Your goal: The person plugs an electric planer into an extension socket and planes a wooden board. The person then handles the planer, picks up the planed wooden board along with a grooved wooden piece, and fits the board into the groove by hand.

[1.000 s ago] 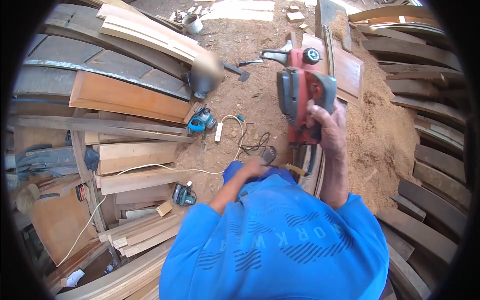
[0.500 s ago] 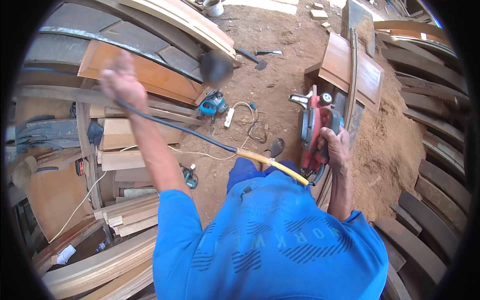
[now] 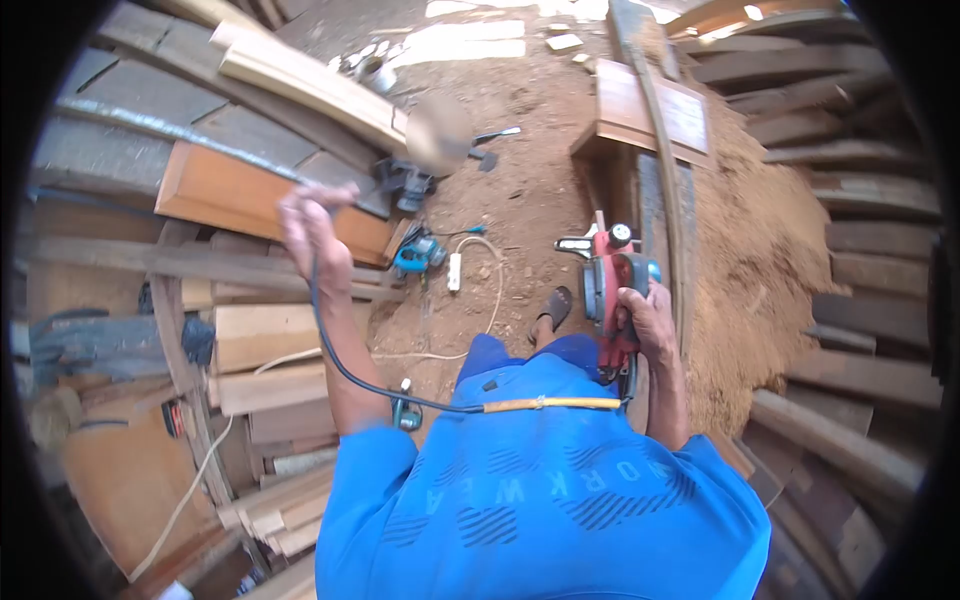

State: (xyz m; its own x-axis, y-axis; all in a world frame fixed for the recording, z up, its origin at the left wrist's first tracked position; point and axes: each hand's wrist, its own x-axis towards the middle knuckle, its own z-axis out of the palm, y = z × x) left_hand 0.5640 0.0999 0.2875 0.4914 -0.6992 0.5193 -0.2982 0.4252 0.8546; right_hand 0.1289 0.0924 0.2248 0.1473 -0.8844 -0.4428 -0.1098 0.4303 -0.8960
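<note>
Head view, the only one. Right grip [image 3: 652, 318] was clenched on the rear handle of a red power tool [image 3: 606, 285], thumb laid over the top. The tool sat ahead of the person's right thigh, just left of a long timber [image 3: 668, 190]; could not tell whether it rested on anything. A black, round knob [image 3: 620, 234] stood at its front end.

Left grip [image 3: 318, 235] was raised well out to the left, slightly blurred, fingers partly curled, grasping a dark cord [image 3: 335, 360]. From there the cord hung in a curve down to the blue shirt [image 3: 545, 510], met a yellow sleeve [image 3: 550, 404] across the waist, and the sleeve ran on toward the rear of the red tool.

Ahead of the right-hand side, a wooden panel [image 3: 622, 92] lay by the long timber, sawdust [image 3: 750, 275] heaped to the right of both. One sandalled foot [image 3: 556, 310] showed on the dirt floor [image 3: 515, 215], left of the red tool. Farther left: a white power strip [image 3: 454, 272], with a teal power tool [image 3: 418, 254] just beside it. Behind the raised left grip lay an orange-brown panel [image 3: 228, 200], with stacked boards [image 3: 265, 338] nearer the person.
</note>
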